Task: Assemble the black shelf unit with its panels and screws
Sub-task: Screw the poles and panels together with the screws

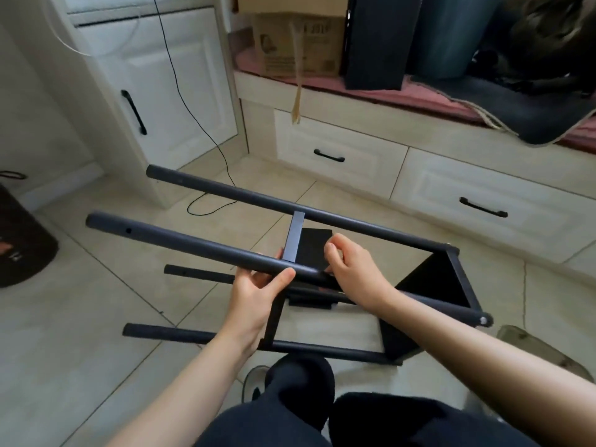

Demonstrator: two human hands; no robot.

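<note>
Currently the half-built black metal tube shelf frame (322, 253) lies sideways on the tiled floor. Left hand (258, 285) wraps its near upper tube; right hand (351, 269) pinches a small part beside it, unclear what. Probably rigid, light, smooth; grip tubes near joints.

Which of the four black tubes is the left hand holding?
The near upper black metal tube: the left hand grips it beside the grey crossbar. The other three go untouched.

Cardboard box (298, 43) set on a window seat (387, 101), black cable (193, 117) trailed over tiled floor (80, 317), white cabinet (161, 91) behind.
</note>
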